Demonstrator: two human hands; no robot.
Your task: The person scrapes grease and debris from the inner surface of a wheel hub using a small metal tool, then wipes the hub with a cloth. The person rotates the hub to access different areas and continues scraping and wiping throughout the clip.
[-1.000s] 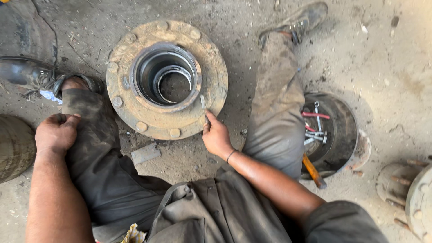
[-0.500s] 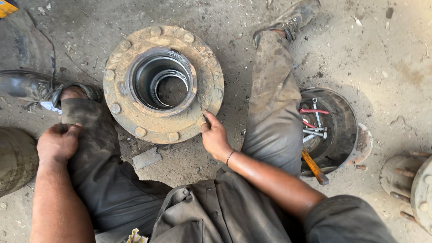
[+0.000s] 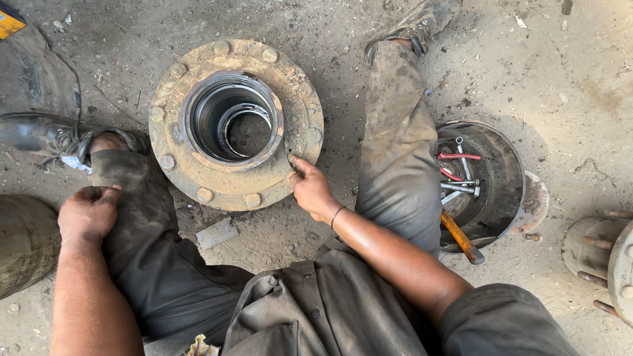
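Note:
A rusty round wheel hub (image 3: pixel 198 178) with a shiny steel bore lies flat on the dirt floor between my spread legs. My right hand (image 3: pixel 311 190) is at its near right edge, index finger on top of the flange and thumb against the rim. My left hand (image 3: pixel 88 214) rests as a loose fist on my left trouser leg near the knee, holding nothing.
A brake drum (image 3: pixel 508 178) at my right knee holds several wrenches and red-handled tools, with a wooden-handled hammer (image 3: pixel 461 238) leaning on it. A second hub with studs (image 3: pixel 603 260) sits far right. A small metal block (image 3: pixel 217 233) lies below the hub, and a dark rounded object (image 3: pixel 23 250) is far left.
Almost nothing differs. My left hand has slid slightly down the leg, and my right hand stays on the hub's flange.

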